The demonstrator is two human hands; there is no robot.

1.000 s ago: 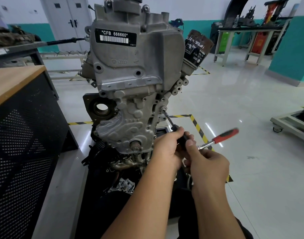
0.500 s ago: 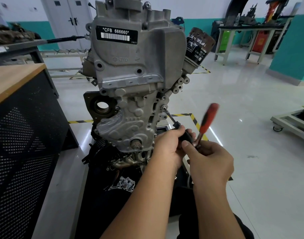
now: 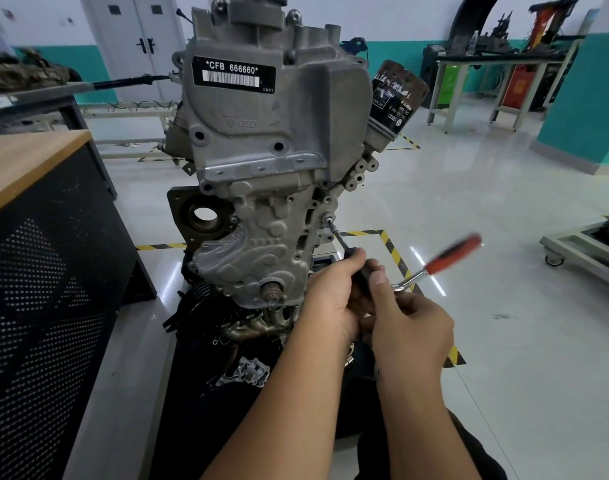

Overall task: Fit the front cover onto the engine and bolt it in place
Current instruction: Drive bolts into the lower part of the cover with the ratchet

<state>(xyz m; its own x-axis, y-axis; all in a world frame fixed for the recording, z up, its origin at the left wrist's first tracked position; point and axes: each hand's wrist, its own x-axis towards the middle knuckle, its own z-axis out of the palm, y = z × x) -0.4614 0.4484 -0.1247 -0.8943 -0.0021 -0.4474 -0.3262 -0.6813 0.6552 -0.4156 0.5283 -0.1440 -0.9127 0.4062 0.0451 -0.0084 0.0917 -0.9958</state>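
The front cover (image 3: 258,244) sat flush against the engine (image 3: 275,109), up and to the left of both hands, and a bolt (image 3: 328,219) on its right edge carried the tip of a long extension bar (image 3: 341,239) that ran down and right into the left hand (image 3: 334,303). That hand was curled round the dark lower end of the bar, steadying it. The right hand (image 3: 410,327), just beside and touching the left, gripped the ratchet (image 3: 434,266) near its head, thumb up; its red handle stuck out to the right, blurred (most likely mid-swing). The likely trouble was the bar tipping off the bolt's axis under a hard swing, so the socket would slip and round the head, or the bolt would start crooked and strip the thread. An oil filter (image 3: 396,95) stood well above the hands, and a mesh-sided bench (image 3: 36,258) lay far to their left.
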